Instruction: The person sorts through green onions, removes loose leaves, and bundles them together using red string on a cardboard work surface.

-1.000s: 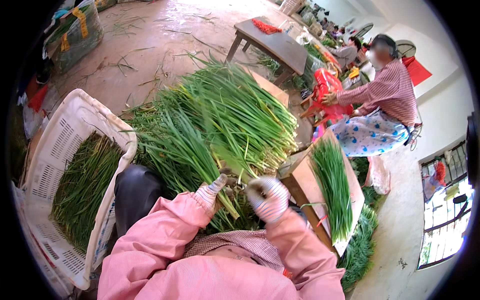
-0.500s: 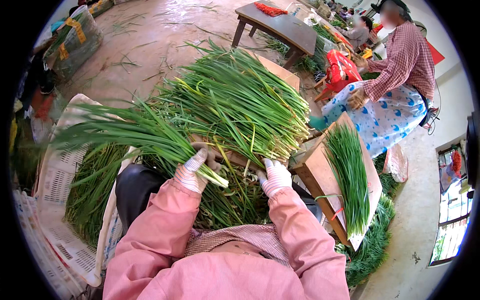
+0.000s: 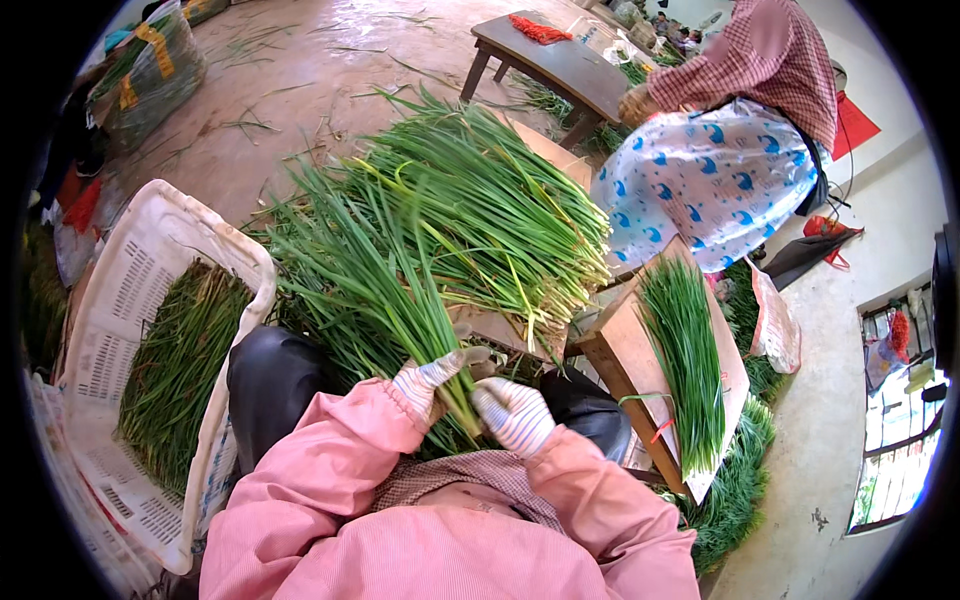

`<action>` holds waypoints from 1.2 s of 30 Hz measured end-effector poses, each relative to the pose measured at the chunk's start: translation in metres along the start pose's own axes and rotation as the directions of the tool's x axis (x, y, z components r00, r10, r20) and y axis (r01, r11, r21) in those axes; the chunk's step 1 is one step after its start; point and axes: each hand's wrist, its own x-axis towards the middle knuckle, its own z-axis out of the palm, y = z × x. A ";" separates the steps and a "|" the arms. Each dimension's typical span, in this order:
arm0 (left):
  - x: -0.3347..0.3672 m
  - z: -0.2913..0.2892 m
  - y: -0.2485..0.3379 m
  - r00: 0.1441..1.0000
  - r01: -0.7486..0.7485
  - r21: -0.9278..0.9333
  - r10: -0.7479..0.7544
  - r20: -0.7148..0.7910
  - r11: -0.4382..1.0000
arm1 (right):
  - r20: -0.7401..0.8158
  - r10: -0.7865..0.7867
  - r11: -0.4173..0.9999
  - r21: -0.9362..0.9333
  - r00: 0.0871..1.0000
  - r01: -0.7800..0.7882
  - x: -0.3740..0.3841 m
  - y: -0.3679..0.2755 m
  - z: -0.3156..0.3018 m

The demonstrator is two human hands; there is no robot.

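Observation:
My left hand [image 3: 432, 383], in a striped glove, is closed round a bunch of green chives [image 3: 398, 295], whose leaves point away up and left. At the pale stem ends my right hand [image 3: 515, 413], gloved alike, pinches the bunch from the right side. Just beyond, a large heap of chives [image 3: 490, 205] lies on a wooden board [image 3: 508, 333], stem ends toward the right. A neat bundle of chives [image 3: 685, 350] rests on a tilted wooden stand [image 3: 728, 370] to my right. The fingertips are partly hidden by the stems.
On the left stands a white plastic crate [image 3: 100, 350] holding chives. A co-worker in a patterned apron [image 3: 705, 175] stands at the far right. Behind the heap is a low table [image 3: 560, 60] with red ties [image 3: 540, 28]. More chives [image 3: 735, 500] lie beside the stand.
The held bunch has swung from pointing left to pointing away and come nearer my body. My right hand has left the heap and joined the bunch. The co-worker has leaned toward the low table.

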 end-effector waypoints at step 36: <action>0.011 0.014 0.036 0.891 -0.430 0.153 0.445 -0.089 0.890 | -0.223 0.168 0.954 -0.210 0.960 -0.215 0.109 -0.066 -0.216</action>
